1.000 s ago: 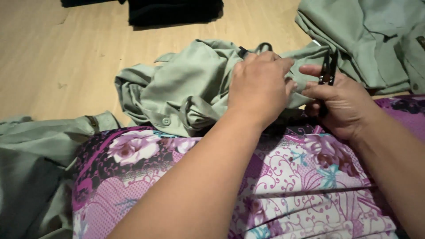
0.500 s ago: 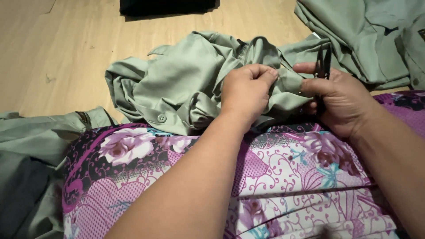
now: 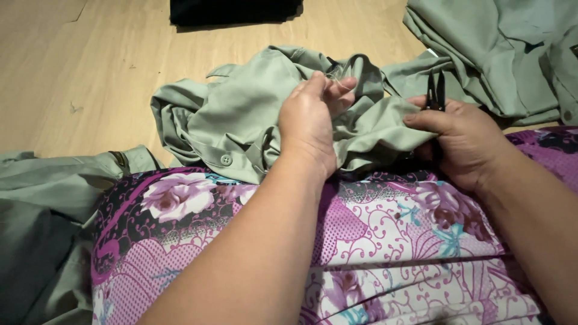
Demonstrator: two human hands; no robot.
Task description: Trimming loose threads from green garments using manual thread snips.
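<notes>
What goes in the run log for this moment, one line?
left hand: gripping green garment | right hand: holding black snips, tips up | garment bunched on floral lap cloth | wood floor

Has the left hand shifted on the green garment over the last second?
Yes. The left hand, pinching the crumpled sage-green cloth garment, has drawn away from the right hand and its small black thread snips, widening the gap between them.
</notes>
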